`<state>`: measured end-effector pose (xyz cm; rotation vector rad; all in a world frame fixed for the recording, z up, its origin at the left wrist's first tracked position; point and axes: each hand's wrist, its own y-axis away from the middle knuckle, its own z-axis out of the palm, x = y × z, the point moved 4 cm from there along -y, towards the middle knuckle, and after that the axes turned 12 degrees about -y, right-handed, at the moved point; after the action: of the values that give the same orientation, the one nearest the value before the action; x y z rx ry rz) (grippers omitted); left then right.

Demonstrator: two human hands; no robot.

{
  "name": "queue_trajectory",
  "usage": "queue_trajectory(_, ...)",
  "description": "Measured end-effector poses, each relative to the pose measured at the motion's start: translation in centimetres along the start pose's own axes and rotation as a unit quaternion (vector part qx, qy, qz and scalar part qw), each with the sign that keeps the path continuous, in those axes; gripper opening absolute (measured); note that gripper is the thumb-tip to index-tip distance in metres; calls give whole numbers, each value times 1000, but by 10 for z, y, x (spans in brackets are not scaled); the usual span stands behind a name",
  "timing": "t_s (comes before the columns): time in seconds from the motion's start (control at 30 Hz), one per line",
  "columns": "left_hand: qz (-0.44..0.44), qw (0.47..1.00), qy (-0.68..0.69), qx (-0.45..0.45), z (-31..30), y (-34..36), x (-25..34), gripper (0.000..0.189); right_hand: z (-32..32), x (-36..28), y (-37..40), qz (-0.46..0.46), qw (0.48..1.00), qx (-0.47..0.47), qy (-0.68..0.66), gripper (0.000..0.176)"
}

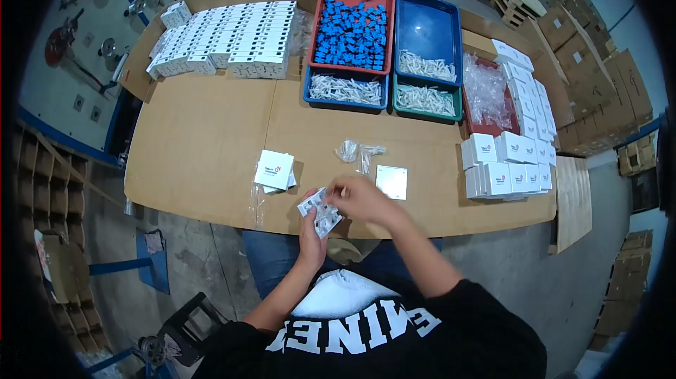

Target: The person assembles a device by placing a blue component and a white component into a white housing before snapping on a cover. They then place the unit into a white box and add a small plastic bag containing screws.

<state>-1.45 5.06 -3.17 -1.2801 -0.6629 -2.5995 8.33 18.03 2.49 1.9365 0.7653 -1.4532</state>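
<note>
My left hand (311, 242) grips a white square plastic housing (326, 220) near the table's front edge. Small dark spots show on the housing's upturned face. Over its upper right edge, my right hand (358, 197) has its fingers curled together; whatever is between them is too small to make out. Left of my hands lies a short stack of white printed boxes (274, 168). To the right, a flat white square plate (391, 182) rests on the cardboard. Behind the right hand are a small clear plastic bag (347, 150) and another small bag (370, 156) with pale pieces.
At the back stand a red tray (389, 62) of blue parts, and blue (310, 99), larger blue (458, 27) and green (459, 115) trays of white pieces. Rows of white boxes (246, 34) fill the back left. More boxes (498, 176) are stacked right, beside crumpled plastic bags (486, 94).
</note>
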Motion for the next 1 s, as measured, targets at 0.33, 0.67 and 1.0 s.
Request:
queue_trajectory(0.33, 39, 985, -169, -8, -16, -12, -27, 51, 27, 22, 37, 93, 981, 118, -125, 17)
queue_trajectory(0.67, -32, 999, -35, 11, -12, 1, 2, 57, -82, 54, 68, 180, 835, 412, 319, 52)
queue_trajectory(1.0, -162, 977, -116, -79, 7, -10, -5, 67, -64, 96, 72, 26, 946, 268, -178, 31)
